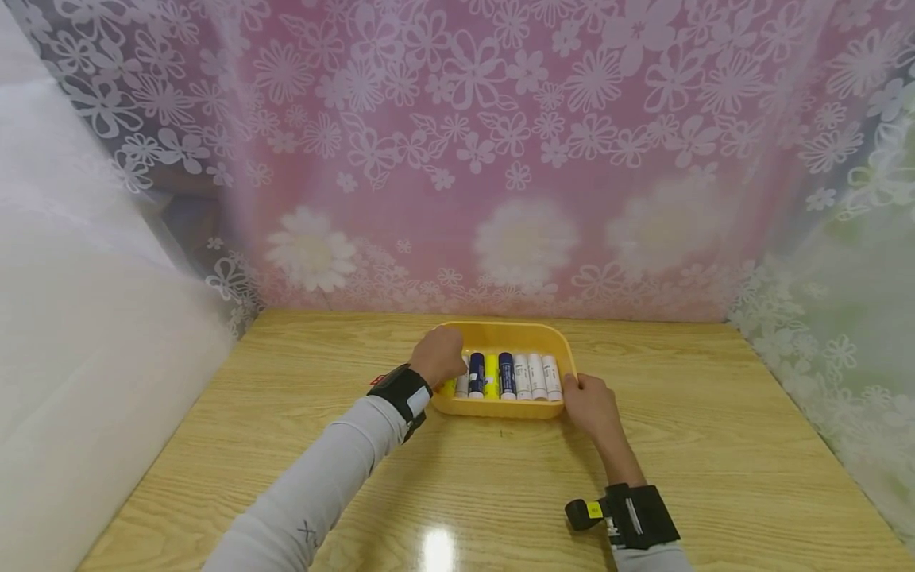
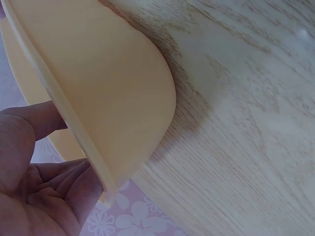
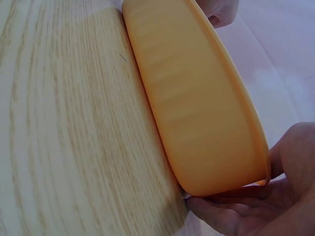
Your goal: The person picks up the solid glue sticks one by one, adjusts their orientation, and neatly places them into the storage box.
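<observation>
A yellow plastic basket (image 1: 500,410) stands on the table. Inside it, a row of capped tubes that look like glue sticks (image 1: 507,376) lies side by side, in white, dark blue and yellow. At the basket's left end my left hand (image 1: 438,357) grips the rim, covering part of the row; its fingertips are hidden behind the rim in the left wrist view. My right hand (image 1: 592,403) holds the right end, with the thumb at the rim and the fingers (image 3: 216,214) along the outer wall, low near the tabletop.
The wooden table (image 1: 715,445) reaches back to a pink floral curtain (image 1: 457,199). Translucent sheets (image 1: 93,262) hang at both sides. A small red item (image 1: 378,380) shows beside my left wrist. Black straps (image 1: 642,516) are round both wrists.
</observation>
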Tool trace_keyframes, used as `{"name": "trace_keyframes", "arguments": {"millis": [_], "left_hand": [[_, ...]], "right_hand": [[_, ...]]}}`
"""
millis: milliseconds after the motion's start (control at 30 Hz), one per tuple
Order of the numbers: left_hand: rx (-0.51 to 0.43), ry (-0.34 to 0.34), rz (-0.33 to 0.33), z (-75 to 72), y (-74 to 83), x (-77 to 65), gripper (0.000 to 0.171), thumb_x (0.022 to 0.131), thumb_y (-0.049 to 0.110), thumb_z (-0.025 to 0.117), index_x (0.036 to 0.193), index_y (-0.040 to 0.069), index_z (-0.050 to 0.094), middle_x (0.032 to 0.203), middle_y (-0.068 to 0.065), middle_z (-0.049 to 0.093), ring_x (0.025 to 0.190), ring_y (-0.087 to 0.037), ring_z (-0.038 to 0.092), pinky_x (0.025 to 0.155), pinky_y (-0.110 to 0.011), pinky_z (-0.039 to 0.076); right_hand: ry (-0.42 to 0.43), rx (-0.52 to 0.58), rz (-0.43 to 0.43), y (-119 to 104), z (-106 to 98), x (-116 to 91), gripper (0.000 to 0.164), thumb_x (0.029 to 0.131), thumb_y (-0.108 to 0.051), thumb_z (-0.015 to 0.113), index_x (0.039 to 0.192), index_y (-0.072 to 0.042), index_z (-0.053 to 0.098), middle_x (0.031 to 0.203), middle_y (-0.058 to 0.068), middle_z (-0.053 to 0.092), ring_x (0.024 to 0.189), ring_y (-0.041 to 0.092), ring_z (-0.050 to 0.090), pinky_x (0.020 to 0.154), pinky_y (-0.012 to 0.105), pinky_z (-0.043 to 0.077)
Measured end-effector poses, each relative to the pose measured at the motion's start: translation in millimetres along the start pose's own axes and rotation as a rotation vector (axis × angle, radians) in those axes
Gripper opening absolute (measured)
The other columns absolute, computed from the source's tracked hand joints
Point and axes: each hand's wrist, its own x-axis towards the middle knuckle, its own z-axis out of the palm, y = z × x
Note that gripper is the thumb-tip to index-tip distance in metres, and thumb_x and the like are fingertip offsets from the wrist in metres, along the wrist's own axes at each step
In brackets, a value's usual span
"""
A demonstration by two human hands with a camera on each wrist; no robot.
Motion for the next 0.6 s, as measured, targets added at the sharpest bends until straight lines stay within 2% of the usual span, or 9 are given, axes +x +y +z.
{"name": "trace_keyframes", "arguments": {"millis": [200,600], "left_hand": [[-0.01,0.004,0.003,1.3,-2.7,-0.8,0.045,0.088,0.009,0.075,0.056,0.012,0.043,0.054,0.002,0.027,0.048,-0.012,0.034,0.046,-0.023,0.028],[-0.032,0.005,-0.023,-0.2,-2.7,0.2,0.041,0.09,0.007,0.071,0.058,0.01,0.047,0.055,0.002,0.03,0.048,-0.012,0.036,0.045,-0.023,0.031]], "right_hand": [[-0.007,0.002,0.008,-0.7,0.7,-0.5,0.046,0.107,-0.03,0.036,0.117,0.004,0.066,0.076,0.008,0.054,0.068,0.019,0.05,0.057,0.029,0.04],[-0.002,-0.001,0.009,-0.6,0.3,1.1,0.046,0.107,-0.03,0.036,0.115,0.004,0.066,0.077,0.008,0.054,0.068,0.019,0.05,0.057,0.029,0.04]]}}
